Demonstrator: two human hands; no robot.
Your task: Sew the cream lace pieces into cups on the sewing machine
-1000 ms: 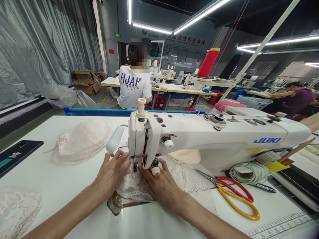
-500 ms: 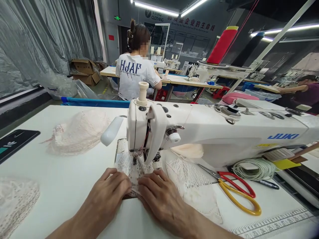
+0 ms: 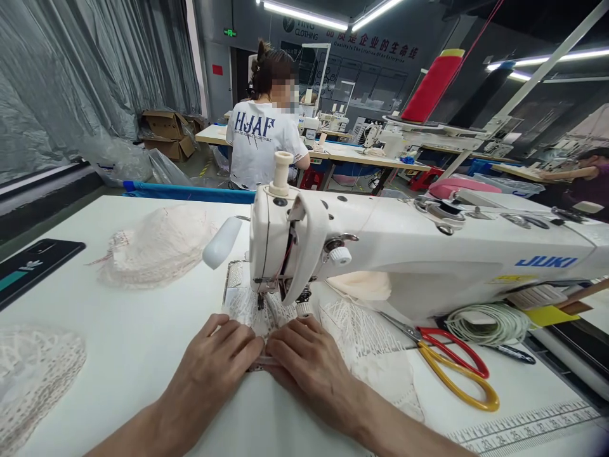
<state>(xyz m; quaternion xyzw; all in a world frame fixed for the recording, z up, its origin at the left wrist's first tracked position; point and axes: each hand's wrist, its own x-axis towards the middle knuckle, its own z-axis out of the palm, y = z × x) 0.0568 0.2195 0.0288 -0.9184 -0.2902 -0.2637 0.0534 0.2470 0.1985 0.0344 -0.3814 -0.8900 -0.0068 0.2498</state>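
A white JUKI sewing machine point(image 3: 409, 254) stands on the white table point(image 3: 118, 330). A strip of white lace point(image 3: 252, 311) lies under its needle and runs toward me. My left hand point(image 3: 214, 368) and my right hand point(image 3: 309, 362) lie side by side on the near end of the lace, fingers flat and pressing it onto the table. More white lace point(image 3: 366, 343) spreads to the right of my right hand.
Red-and-yellow scissors point(image 3: 451, 368) and a coil of pale cord point(image 3: 485, 324) lie right of the lace. Lace pieces point(image 3: 157, 247) are heaped at the left, more lace point(image 3: 33, 374) at the near left. A black phone point(image 3: 33, 270) lies far left. A person in a white T-shirt point(image 3: 261, 143) sits beyond.
Both hands have drawn back toward me from right at the presser foot, and now lie further down the lace. The view has shifted a little.
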